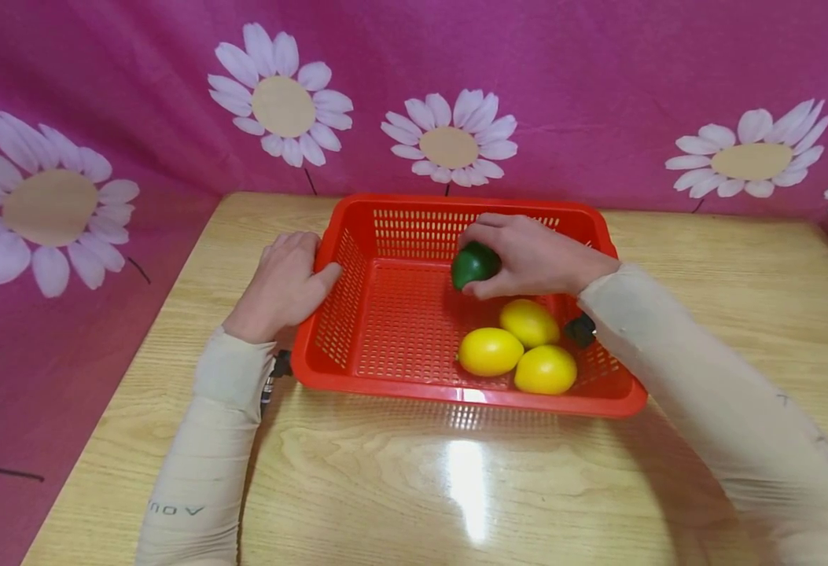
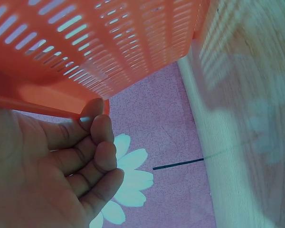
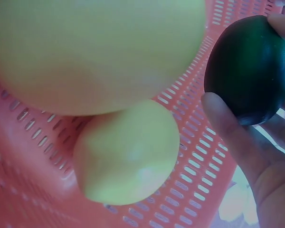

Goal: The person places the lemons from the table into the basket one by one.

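Red basket of lemons, left grip holding rim, right grip holding green fruit

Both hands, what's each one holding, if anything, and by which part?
The right hand grips the dark green oval fruit by its opposite sides. The left hand holds the red basket by its left rim.
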Motion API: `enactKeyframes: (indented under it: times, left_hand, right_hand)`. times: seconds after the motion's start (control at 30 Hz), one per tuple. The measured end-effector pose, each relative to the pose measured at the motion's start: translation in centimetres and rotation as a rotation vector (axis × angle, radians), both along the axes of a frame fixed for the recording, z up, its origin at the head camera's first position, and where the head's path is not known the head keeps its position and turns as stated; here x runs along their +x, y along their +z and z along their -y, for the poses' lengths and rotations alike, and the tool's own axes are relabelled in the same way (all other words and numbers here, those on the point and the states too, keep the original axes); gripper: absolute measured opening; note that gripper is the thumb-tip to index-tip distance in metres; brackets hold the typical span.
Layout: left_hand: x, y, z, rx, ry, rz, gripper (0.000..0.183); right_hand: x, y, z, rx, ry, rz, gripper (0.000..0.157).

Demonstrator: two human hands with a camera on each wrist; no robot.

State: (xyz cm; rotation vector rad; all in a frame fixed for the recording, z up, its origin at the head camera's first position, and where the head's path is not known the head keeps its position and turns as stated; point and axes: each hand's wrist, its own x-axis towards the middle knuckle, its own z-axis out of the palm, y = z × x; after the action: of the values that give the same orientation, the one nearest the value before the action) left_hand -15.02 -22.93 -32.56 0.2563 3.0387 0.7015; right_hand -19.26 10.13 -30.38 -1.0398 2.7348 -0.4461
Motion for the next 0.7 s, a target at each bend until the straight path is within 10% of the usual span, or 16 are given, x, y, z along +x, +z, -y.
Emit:
enactKeyframes:
  times: [0.7]
  left_hand:
    - [0.15,0.1,-0.09,-0.068,-0.008,-0.005,0.036]
  right_hand:
    - [-0.18,-0.75,0.22,0.022,0.05,-0.019,0.051]
